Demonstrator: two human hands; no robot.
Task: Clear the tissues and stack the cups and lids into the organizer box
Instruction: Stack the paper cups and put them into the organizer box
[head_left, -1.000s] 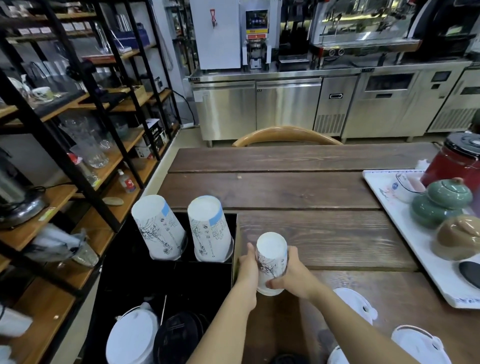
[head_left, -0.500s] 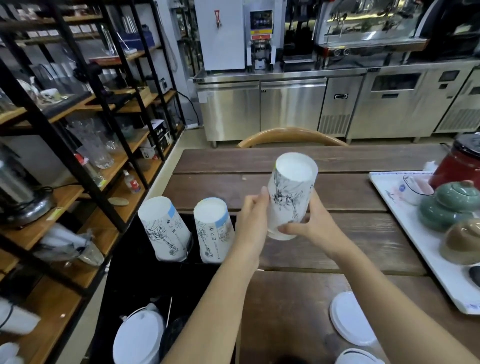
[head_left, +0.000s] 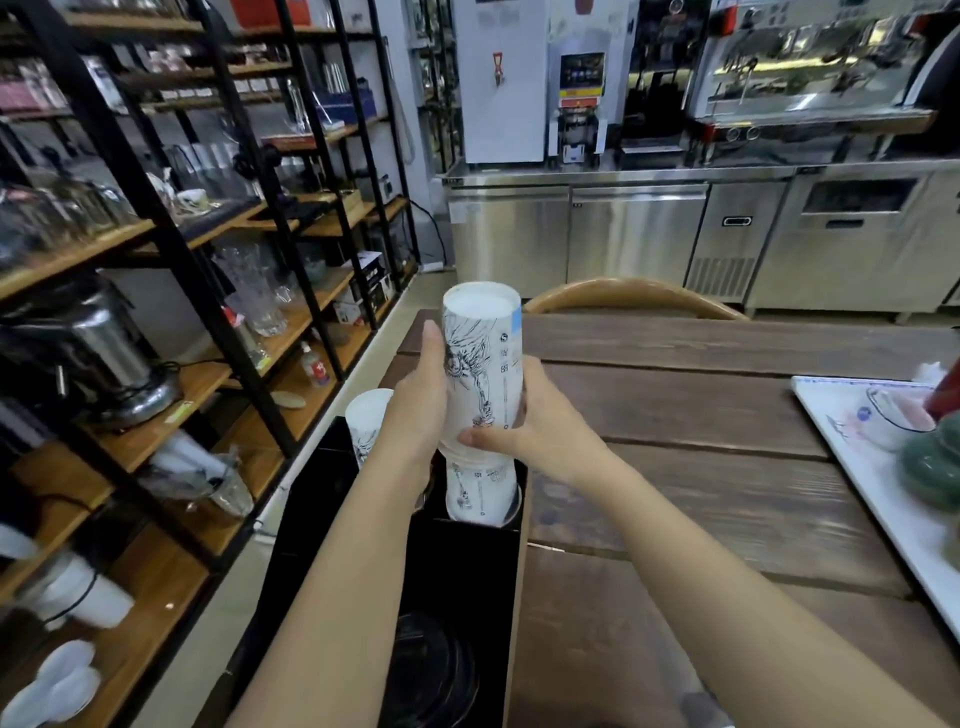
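Observation:
I hold an upside-down white paper cup with a black ink drawing between both hands. My left hand presses its left side and my right hand grips its lower rim. The cup sits directly over another inverted cup standing in the right rear slot of the black organizer box, its rim meeting that cup's top. A second inverted cup stands in the slot to the left, partly hidden by my left wrist. A dark lid lies in the box's near compartment.
The box stands at the left edge of the wooden table. A white tray with a green teapot is at the right. Black shelving with glassware runs along the left. A chair back is beyond the table.
Both hands lifted the cup from the table and carried it left, over the cup in the organizer's right rear slot. The view has swung left, so the lids on the table are out of sight.

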